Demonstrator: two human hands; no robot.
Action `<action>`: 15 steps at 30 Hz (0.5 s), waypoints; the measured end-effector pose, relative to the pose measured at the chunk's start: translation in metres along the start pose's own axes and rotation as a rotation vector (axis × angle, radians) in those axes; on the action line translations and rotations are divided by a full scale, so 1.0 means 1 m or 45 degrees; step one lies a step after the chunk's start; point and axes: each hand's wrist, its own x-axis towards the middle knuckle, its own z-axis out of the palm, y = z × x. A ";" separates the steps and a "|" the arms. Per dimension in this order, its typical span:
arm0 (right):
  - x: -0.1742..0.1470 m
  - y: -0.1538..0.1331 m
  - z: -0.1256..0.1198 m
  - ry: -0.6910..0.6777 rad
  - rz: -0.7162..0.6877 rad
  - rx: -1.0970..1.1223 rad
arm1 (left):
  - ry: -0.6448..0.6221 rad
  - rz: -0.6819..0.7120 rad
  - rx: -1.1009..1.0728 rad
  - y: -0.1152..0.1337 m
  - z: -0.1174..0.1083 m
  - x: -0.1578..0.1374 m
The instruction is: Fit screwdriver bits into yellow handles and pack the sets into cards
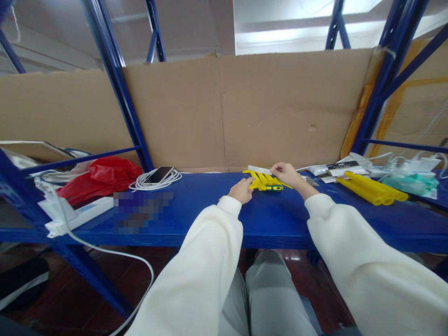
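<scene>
A yellow piece with several slanted prongs or strips (261, 180) lies on the blue shelf in front of me; its exact kind is unclear. My left hand (241, 190) has closed fingers at its left end, gripping it by the edge. Along its far side runs a flat white strip (258, 169). My right hand (286, 174) pinches that strip's right end between thumb and finger. Just in front of the prongs is a small dark green and yellow item (275, 188), partly under the yellow piece.
Yellow tubes (371, 187) and white packets (345, 169) lie to the right. On the left are a phone (160, 174) on a coiled white cable (140, 183), a red plastic bag (103, 177) and a white power strip (89, 212). Cardboard (280, 107) walls the back.
</scene>
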 end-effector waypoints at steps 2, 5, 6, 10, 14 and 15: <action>0.002 -0.011 0.008 -0.092 -0.022 0.087 | 0.006 0.000 0.008 0.000 0.000 0.000; -0.002 -0.020 0.017 -0.212 0.020 0.201 | 0.019 -0.015 0.019 0.001 0.000 0.000; -0.004 -0.021 0.018 -0.232 0.055 0.233 | 0.020 -0.020 0.022 0.001 0.000 0.000; -0.016 -0.018 0.017 -0.325 0.211 0.302 | 0.006 -0.017 0.018 0.002 0.000 -0.001; -0.023 -0.015 0.013 -0.370 0.309 0.328 | 0.007 -0.018 0.022 0.002 -0.001 0.000; -0.023 -0.015 0.012 -0.379 0.325 0.322 | 0.009 -0.020 0.025 0.002 -0.001 0.000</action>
